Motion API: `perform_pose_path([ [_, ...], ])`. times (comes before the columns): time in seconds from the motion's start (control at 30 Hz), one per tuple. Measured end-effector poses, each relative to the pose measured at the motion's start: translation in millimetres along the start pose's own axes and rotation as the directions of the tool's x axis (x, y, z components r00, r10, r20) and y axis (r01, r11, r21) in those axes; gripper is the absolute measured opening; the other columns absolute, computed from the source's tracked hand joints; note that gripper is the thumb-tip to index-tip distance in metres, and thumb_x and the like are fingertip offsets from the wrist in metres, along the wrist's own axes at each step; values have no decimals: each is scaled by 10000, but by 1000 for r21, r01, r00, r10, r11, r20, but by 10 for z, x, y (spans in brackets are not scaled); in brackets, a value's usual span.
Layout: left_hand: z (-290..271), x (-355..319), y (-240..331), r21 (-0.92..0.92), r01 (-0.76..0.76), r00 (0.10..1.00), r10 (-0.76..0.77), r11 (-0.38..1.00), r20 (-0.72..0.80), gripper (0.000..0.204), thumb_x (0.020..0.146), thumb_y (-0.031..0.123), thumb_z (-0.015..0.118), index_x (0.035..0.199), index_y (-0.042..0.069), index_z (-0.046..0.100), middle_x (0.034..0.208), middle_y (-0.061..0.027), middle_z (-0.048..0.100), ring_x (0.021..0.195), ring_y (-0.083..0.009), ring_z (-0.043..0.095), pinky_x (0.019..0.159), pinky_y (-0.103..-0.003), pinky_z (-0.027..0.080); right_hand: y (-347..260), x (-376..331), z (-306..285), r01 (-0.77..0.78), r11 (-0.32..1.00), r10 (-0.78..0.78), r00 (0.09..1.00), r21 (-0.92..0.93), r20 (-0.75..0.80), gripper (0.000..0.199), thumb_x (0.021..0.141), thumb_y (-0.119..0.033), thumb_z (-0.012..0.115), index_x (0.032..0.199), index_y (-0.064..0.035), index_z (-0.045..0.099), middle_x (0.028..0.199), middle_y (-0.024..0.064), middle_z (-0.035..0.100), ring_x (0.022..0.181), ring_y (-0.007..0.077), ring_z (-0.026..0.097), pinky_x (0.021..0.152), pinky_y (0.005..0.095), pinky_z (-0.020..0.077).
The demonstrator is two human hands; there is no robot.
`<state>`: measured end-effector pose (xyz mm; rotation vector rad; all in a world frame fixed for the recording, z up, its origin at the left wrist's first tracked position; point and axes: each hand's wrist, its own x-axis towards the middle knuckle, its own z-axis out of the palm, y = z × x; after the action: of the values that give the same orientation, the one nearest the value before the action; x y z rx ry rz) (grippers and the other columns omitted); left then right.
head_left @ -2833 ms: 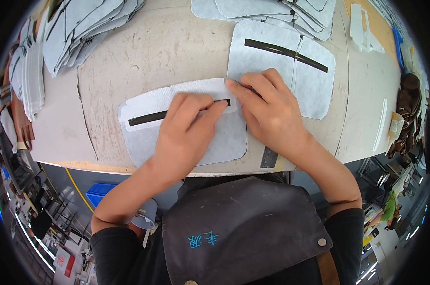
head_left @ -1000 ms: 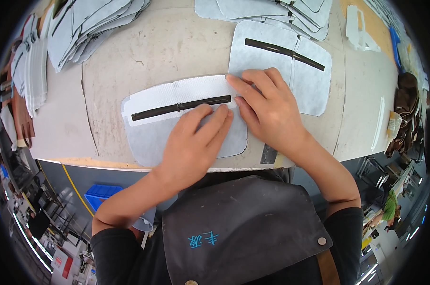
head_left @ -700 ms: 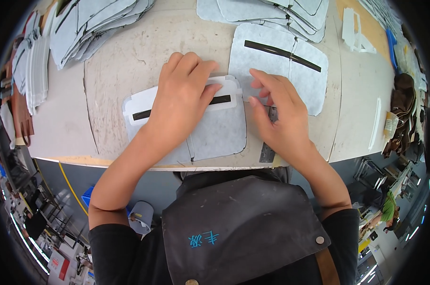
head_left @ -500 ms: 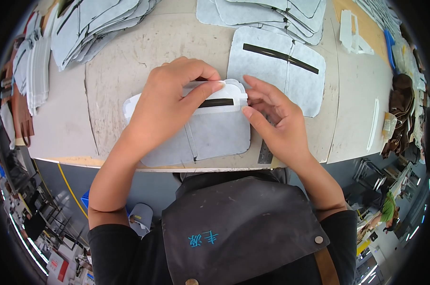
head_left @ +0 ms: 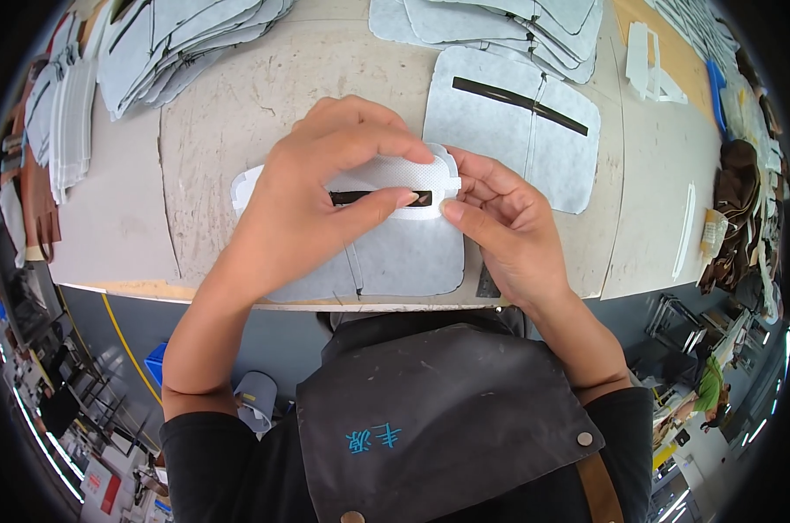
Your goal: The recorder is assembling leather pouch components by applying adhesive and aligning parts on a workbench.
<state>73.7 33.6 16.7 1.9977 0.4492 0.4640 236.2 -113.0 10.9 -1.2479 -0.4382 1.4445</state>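
A pale grey fabric panel (head_left: 404, 257) lies at the table's front edge, with a dark seam down its middle. Along its upper part runs a white perforated piece (head_left: 404, 172) with a narrow black strip (head_left: 360, 197) below it. My left hand (head_left: 312, 187) reaches over the panel, thumb tip on the black strip and index fingertip on the white piece, the two held apart. My right hand (head_left: 508, 218) pinches the right end of the white piece, thumb in front; its other fingertips are partly hidden behind. A metal ruler (head_left: 487, 283) shows beneath my right wrist.
Beyond my right hand lies another grey panel (head_left: 473, 113) with a black strip. Stacks of similar panels stand at the back left (head_left: 177, 52) and back centre (head_left: 500, 26). White strips (head_left: 68, 131) hang at the left; brown material (head_left: 737, 200) lies at the right edge.
My left thumb has moved down from the white piece's upper edge onto the black strip, parting from the index finger. My right fingers have closed on the piece's right end.
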Motion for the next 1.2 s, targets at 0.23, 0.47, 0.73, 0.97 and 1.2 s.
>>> perform_pose_path([
  [0.23,50,1,33,-184,148,988,-138,972,67,317,771,-56,693,1077,21,671,1072,-62,638,1016,-176,590,911,-298,439,32,-16,10,98,993,-98,995,-63,-7,427,922,36,614,1340,41,526,1146,95,658,1057,129,610,948,285,474],
  [0.47,49,30,46,-233,221,974,-201,947,106,316,791,-45,700,1100,5,657,1078,-57,646,1040,-157,591,934,-293,441,53,-23,31,135,986,-139,990,-98,-36,408,925,52,615,1324,51,533,1100,87,666,998,98,625,909,257,506],
  [0.73,25,53,37,-287,263,963,-231,921,143,316,809,-31,704,1118,3,652,1096,-55,659,1062,-151,590,940,-296,451,37,-14,45,163,978,-168,985,-131,-28,388,915,49,635,1295,52,557,1041,65,679,957,82,631,868,236,517],
  [0.97,1,65,50,-334,317,945,-267,888,187,321,803,-8,723,1116,3,652,1088,-56,666,1064,-145,586,940,-295,454,45,-26,50,148,977,-157,986,-156,-52,384,908,45,647,1284,54,565,1031,67,680,932,80,637,840,234,527],
  [1.2,47,52,67,-280,297,953,-266,913,144,300,811,-17,699,1105,13,650,1075,-44,666,1044,-138,589,939,-285,448,-19,-21,101,109,984,-121,990,-142,-76,374,903,52,644,1272,45,584,991,58,686,907,83,643,828,232,529],
])
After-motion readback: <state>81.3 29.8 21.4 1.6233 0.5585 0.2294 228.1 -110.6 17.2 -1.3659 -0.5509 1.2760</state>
